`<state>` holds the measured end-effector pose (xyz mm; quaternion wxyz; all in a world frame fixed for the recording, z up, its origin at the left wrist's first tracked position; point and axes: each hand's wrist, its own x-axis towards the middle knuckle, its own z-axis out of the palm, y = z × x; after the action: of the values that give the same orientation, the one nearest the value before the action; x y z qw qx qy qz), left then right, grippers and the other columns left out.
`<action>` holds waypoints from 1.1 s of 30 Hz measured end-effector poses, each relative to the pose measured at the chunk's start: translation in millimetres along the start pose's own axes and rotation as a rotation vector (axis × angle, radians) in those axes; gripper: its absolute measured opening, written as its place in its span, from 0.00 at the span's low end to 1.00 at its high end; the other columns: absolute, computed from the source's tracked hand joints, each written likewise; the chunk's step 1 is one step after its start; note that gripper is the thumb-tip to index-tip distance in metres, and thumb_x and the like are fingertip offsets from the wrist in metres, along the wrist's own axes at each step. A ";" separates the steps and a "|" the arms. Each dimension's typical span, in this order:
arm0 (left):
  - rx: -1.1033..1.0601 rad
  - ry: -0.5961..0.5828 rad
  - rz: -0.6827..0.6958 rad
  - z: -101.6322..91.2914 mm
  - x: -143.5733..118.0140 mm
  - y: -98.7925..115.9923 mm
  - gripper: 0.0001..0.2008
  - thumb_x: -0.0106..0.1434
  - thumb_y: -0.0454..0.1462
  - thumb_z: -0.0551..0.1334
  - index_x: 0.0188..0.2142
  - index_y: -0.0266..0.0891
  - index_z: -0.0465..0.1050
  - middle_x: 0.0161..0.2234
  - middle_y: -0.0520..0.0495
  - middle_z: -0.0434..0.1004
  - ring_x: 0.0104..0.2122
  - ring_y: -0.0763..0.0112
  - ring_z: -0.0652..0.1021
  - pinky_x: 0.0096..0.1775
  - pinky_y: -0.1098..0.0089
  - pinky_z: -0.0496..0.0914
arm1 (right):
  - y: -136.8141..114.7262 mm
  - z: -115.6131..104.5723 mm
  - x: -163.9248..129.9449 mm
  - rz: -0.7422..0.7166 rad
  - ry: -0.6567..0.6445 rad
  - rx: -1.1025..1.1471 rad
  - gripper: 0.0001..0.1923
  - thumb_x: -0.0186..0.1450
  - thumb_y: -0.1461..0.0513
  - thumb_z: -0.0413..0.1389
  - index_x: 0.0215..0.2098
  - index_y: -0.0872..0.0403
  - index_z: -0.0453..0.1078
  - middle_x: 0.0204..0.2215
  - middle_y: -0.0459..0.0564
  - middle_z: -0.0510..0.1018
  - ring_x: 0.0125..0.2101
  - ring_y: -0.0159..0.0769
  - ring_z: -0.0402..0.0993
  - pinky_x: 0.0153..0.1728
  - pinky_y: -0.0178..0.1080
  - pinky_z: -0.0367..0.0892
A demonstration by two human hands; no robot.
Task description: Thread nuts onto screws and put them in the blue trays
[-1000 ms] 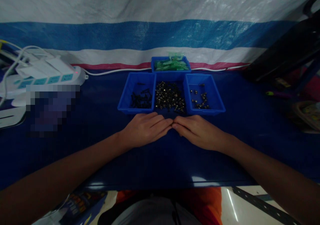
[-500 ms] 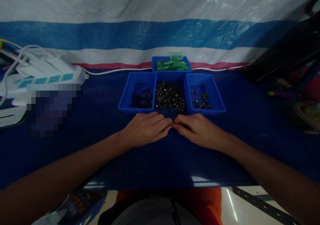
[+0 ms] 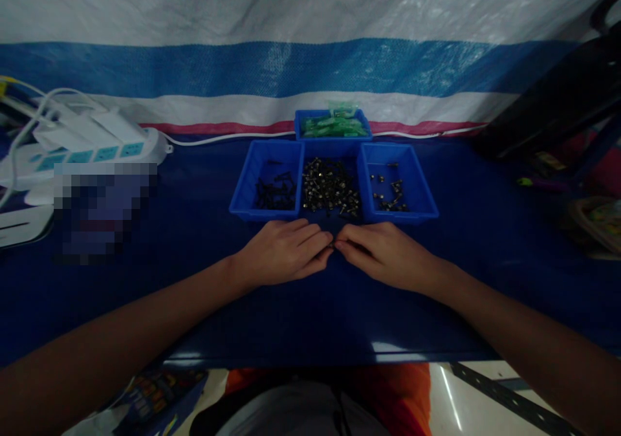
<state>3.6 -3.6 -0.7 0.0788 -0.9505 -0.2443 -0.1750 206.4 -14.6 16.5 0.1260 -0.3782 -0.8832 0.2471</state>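
Note:
Over the dark blue table, my left hand point(image 3: 291, 252) and my right hand point(image 3: 385, 253) meet at their fingertips just in front of the bins. Both are closed in a pinch around a small metal fastener point(image 3: 332, 245), mostly hidden by the fingers; its exact kind is too small to tell. Behind them, the middle blue bin holds a heap of small screw-like fasteners point(image 3: 330, 187) with shiny ends. Dark screws point(image 3: 275, 193) lie in the left blue bin point(image 3: 242, 203). The right blue bin point(image 3: 422, 196) contains several small shiny metal pieces point(image 3: 392, 196).
A fourth blue bin with green plastic packets point(image 3: 334, 124) stands at the back. To the left are a white power strip point(image 3: 97, 154) with plugs and cables and a pixelated patch. A black object point(image 3: 548, 99) and a round container point(image 3: 596, 226) are on the right.
My fingertips have shifted very slightly, with a small gap now showing between the two hands. The bins and their contents look the same.

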 end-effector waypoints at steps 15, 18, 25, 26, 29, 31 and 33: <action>-0.090 0.043 -0.020 0.8 -2.3 -1.8 0.09 0.63 0.38 0.53 0.37 0.36 0.67 0.28 0.51 0.71 0.27 0.76 0.71 0.28 0.76 0.65 | 3.7 -0.3 0.3 -0.033 -0.029 0.043 0.09 0.65 0.63 0.45 0.30 0.55 0.63 0.22 0.43 0.67 0.25 0.27 0.66 0.28 0.30 0.56; -0.083 0.053 -0.006 0.5 -2.1 -1.9 0.09 0.63 0.39 0.53 0.38 0.36 0.67 0.28 0.51 0.72 0.28 0.77 0.72 0.29 0.76 0.65 | 4.5 0.6 0.7 -0.059 -0.032 0.046 0.09 0.65 0.63 0.44 0.28 0.55 0.61 0.21 0.42 0.65 0.24 0.26 0.64 0.27 0.30 0.55; -0.082 0.035 -0.001 0.5 -1.6 -1.8 0.10 0.63 0.39 0.53 0.38 0.37 0.68 0.27 0.52 0.71 0.27 0.76 0.71 0.28 0.75 0.65 | 3.3 0.1 -0.7 -0.094 -0.046 0.065 0.08 0.63 0.66 0.46 0.26 0.55 0.59 0.21 0.41 0.64 0.23 0.24 0.62 0.26 0.30 0.54; -0.085 0.038 0.001 0.8 -1.8 -1.5 0.09 0.63 0.39 0.53 0.38 0.36 0.68 0.27 0.52 0.71 0.27 0.76 0.71 0.28 0.75 0.65 | 3.3 0.2 -1.0 -0.100 -0.043 0.064 0.07 0.62 0.66 0.46 0.25 0.55 0.59 0.21 0.41 0.63 0.23 0.24 0.62 0.26 0.29 0.53; -0.106 0.041 0.014 2.3 -2.4 -0.7 0.09 0.62 0.39 0.53 0.36 0.36 0.68 0.26 0.51 0.71 0.27 0.75 0.71 0.28 0.75 0.65 | 3.6 0.7 -1.9 -0.110 -0.043 0.056 0.06 0.60 0.66 0.48 0.25 0.55 0.59 0.21 0.40 0.62 0.22 0.24 0.61 0.25 0.29 0.53; -0.127 0.037 0.017 3.1 -2.7 -0.4 0.09 0.62 0.39 0.53 0.36 0.37 0.68 0.27 0.51 0.71 0.27 0.75 0.71 0.28 0.75 0.65 | 4.0 0.9 -2.1 -0.118 -0.052 0.055 0.06 0.60 0.66 0.48 0.25 0.55 0.59 0.20 0.40 0.62 0.22 0.24 0.60 0.25 0.29 0.53; -0.157 0.028 0.014 3.5 -2.8 -0.5 0.09 0.62 0.38 0.53 0.37 0.37 0.67 0.28 0.51 0.72 0.28 0.75 0.72 0.29 0.75 0.65 | 4.4 1.0 -2.1 -0.126 -0.050 0.054 0.06 0.60 0.66 0.48 0.24 0.55 0.59 0.20 0.40 0.62 0.22 0.24 0.60 0.25 0.29 0.53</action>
<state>2.1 -3.6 -4.9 0.0087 -0.9529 -0.2223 -0.2062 210.1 -13.9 13.2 0.1294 -0.3121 -0.9011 0.2719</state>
